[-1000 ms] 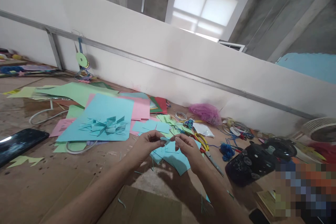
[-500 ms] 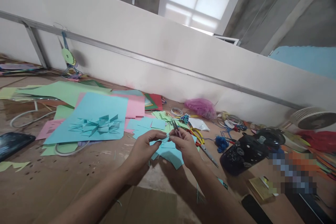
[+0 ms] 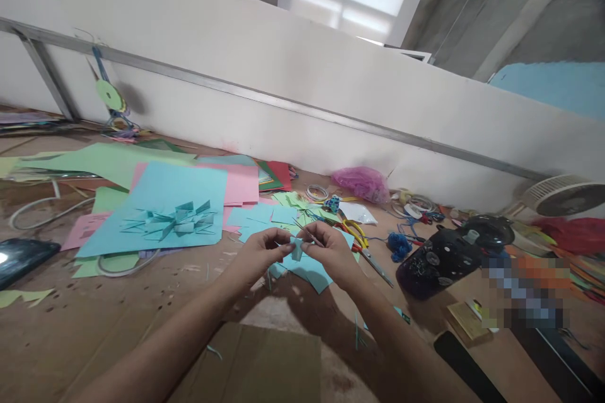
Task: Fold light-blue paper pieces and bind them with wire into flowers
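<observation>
A small folded piece of light blue paper (image 3: 297,249) is pinched between my left hand (image 3: 259,258) and my right hand (image 3: 333,255), above the worktop. Thumb and index finger of each hand are closed on its edges. Tucked in my right hand is also a slim pointed metal tool (image 3: 312,236), perhaps small scissors; its handles are hidden by the fingers. Below the hands lie loose light blue paper sheets (image 3: 312,272). Left of them, folded blue paper pieces (image 3: 174,219) sit in a spiky cluster on a large blue sheet (image 3: 182,179).
Yellow-and-red handled scissors (image 3: 375,266) lie right of my right hand, near blue yarn (image 3: 399,245) and a black jug (image 3: 437,264). A phone (image 3: 28,259) rests at far left. Behind are green sheets (image 3: 108,160), a pink bag (image 3: 362,184) and a fan (image 3: 564,195).
The blue paper has turned to show more of its face between my fingers. The pointed tool in my right hand has swung from nearly upright to slanting left. The camera view has shifted slightly.
</observation>
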Motion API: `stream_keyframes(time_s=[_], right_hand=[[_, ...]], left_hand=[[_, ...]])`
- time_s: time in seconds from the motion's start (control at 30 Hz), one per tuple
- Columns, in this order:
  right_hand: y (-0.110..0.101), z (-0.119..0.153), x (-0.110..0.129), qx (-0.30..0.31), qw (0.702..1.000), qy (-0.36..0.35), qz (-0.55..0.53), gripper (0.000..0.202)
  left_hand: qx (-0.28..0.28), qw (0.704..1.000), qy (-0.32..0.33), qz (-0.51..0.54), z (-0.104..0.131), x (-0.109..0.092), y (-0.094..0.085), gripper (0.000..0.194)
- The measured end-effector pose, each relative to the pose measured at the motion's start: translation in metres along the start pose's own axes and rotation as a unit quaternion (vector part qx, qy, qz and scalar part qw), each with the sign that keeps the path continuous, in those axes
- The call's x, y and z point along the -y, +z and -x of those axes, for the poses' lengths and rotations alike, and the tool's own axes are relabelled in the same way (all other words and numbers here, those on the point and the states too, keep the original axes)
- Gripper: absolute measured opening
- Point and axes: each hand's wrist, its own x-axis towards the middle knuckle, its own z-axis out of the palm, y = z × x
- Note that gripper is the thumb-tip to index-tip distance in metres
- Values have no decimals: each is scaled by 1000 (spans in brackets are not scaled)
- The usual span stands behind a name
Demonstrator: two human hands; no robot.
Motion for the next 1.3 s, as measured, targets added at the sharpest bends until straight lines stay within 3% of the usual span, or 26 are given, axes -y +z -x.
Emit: stream_keyframes(time_s=[0.23,0.43,0.6,0.73,0.93,1.3], right_hand=[[8,0,-4,-22,999,9,-40,24],[8,-1,-7,-19,999,23,-25,19],[5,-3,-12,-10,998,51,-40,18],[-1,-3,-9,-35,999,15,32,17],[-6,3,0,-28,989,-46,136,27],[-5,3,0,-26,980,-86,179,18]], left_hand=[[-33,997,-22,66,5,-5,4,21],[-1,998,-17,67,4,-4,3,22],[-62,989,-21,136,1,0,0,26],[-87,977,-16,192,-2,3,-5,30],[-68,978,-8,199,-2,3,-8,26],[-64,975,2,212,-4,7,-9,25]])
